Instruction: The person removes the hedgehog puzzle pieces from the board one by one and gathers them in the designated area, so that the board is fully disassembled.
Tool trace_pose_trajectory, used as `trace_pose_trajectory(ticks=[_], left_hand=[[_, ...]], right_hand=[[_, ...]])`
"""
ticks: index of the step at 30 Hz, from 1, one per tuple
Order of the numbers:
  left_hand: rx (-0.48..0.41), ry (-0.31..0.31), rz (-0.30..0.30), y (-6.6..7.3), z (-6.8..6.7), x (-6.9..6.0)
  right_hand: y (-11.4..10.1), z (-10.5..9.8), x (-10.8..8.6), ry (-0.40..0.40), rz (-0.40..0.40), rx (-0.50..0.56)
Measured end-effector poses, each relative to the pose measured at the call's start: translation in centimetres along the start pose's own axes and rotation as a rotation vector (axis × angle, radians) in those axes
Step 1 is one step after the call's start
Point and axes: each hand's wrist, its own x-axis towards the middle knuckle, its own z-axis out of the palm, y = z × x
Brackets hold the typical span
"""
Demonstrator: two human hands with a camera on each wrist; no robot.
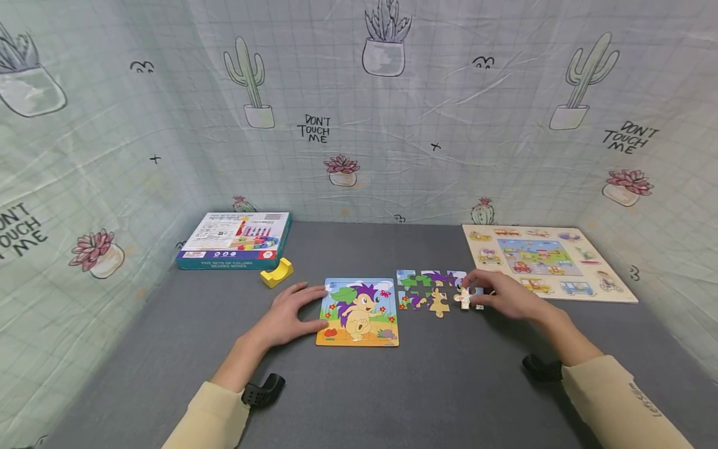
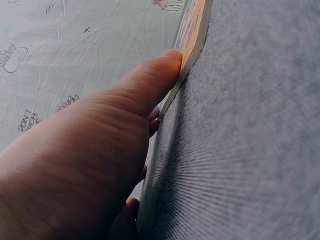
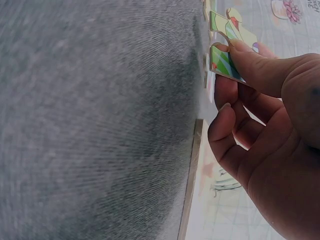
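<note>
Your right hand (image 1: 507, 294) pinches puzzle piece (image 1: 464, 298): probably light, stiff; edges best hold! Left hand (image 1: 288, 317), fingers spread, touches picture board (image 1: 359, 315).

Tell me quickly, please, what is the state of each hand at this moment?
Left hand: open, touching the left edge of the hedgehog puzzle.
Right hand: closed, holding a puzzle piece in a pinch grip.
</note>
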Motion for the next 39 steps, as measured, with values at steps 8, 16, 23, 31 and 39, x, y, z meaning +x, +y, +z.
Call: trace_pose_trajectory(ticks=[8, 16, 23, 31, 39], left_hand=[[-0.004, -0.001, -0.004, 0.0, 0.0, 0.0], [0.009, 0.012, 0.031, -0.1, 0.0, 0.0], [0.007, 0.01, 0.026, -0.2, 0.0, 0.0], [0.005, 0.015, 0.034, -0.1, 0.0, 0.0], [0.009, 0.016, 0.033, -0.2, 0.0, 0.0]], right_hand=[[0.6, 0.2, 0.1, -0.017, -0.037, -0.023], [0.8, 0.6, 0.2, 0.018, -0.033, -0.059], [0.8, 1.1, 0.5, 0.032, -0.018, -0.114], [0.8, 1.2, 0.4, 0.037, -0.014, -0.164], [0.7, 1.4, 0.2, 0.028, -0.011, -0.172]])
